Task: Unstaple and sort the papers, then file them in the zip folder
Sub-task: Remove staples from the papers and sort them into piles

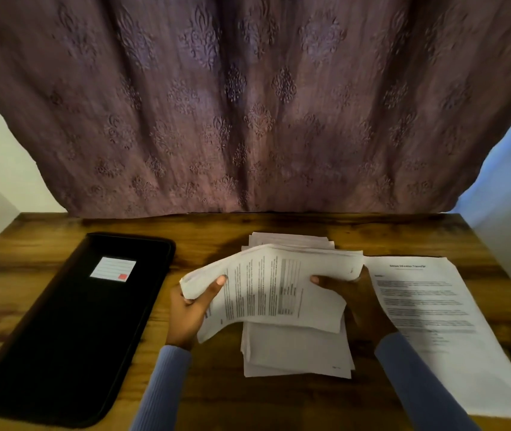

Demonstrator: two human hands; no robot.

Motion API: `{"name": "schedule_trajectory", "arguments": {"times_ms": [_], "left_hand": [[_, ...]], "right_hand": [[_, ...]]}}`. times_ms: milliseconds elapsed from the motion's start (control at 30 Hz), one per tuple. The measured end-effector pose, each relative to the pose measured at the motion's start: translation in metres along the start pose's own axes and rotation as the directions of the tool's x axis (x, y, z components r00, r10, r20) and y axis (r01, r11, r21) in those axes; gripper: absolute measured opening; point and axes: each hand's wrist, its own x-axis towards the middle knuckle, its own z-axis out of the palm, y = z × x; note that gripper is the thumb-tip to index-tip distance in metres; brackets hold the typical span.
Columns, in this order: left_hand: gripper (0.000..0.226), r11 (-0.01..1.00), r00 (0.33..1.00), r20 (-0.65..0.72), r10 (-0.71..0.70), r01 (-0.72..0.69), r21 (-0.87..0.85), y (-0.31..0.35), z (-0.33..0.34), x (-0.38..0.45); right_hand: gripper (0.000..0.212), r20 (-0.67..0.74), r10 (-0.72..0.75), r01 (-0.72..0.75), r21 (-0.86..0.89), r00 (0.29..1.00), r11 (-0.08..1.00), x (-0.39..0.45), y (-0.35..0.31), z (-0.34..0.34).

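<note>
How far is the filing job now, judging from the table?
Done: one sheet set lies sorted at right. In hand: left hand and right hand hold a bundle over the middle pile. Left: remaining sorting, and filing; the zip folder lies closed.

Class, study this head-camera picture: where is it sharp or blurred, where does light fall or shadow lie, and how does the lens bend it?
Head view: the wide lens bows the curtain and table edges; print on the held sheets and the right-hand page is too blurred to read; the black zip folder is sunk in shadow; the right hand is dark under the papers; bluish light shows far right.
</note>
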Motion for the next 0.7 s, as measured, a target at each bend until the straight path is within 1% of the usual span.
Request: {"name": "schedule_trajectory", "arguments": {"times_ms": [100,167,233,267,367,500,600,700], "left_hand": [[0.022,1.000,1.000,-0.019,0.020,-0.020,-0.003,-0.003,-0.003,0.002],[0.024,1.000,1.000,-0.024,-0.007,0.006,-0.020,-0.011,-0.004,0.001],[0.026,1.000,1.000,-0.017,-0.018,0.018,-0.018,-0.020,-0.006,0.001],[0.028,1.000,1.000,-0.016,-0.009,0.009,-0.001,-0.022,-0.006,0.000],[0.031,1.000,1.000,-0.016,0.020,-0.020,0.010,-0.024,-0.004,0.000],[0.031,1.000,0.999,-0.023,-0.027,0.028,0.012,-0.026,-0.003,0.002],[0.029,0.999,0.999,-0.028,-0.038,0.039,0.038,-0.019,-0.004,0.007],[0.026,0.997,0.999,-0.033,-0.040,0.042,0.062,-0.015,-0.009,0.013]], "right_hand": [[0.073,0.014,-0.022,0.023,-0.014,1.000,1.000,0.000,-0.002,-0.001],[0.063,0.022,-0.021,0.022,-0.049,1.000,0.999,-0.003,0.002,0.003],[0.053,0.019,-0.005,0.005,-0.029,1.000,1.000,-0.004,0.006,0.006],[0.053,0.014,0.004,-0.004,-0.015,1.000,1.000,-0.004,0.006,0.006],[0.066,0.003,0.005,-0.005,0.012,1.000,1.000,0.001,0.002,0.004],[0.064,0.014,0.018,-0.018,0.056,1.000,0.998,0.002,0.008,0.003],[0.045,0.018,-0.047,0.046,0.043,0.999,0.998,0.005,0.002,0.000],[0.024,0.008,-0.127,0.127,0.049,0.992,0.991,0.010,-0.020,-0.006]]}}
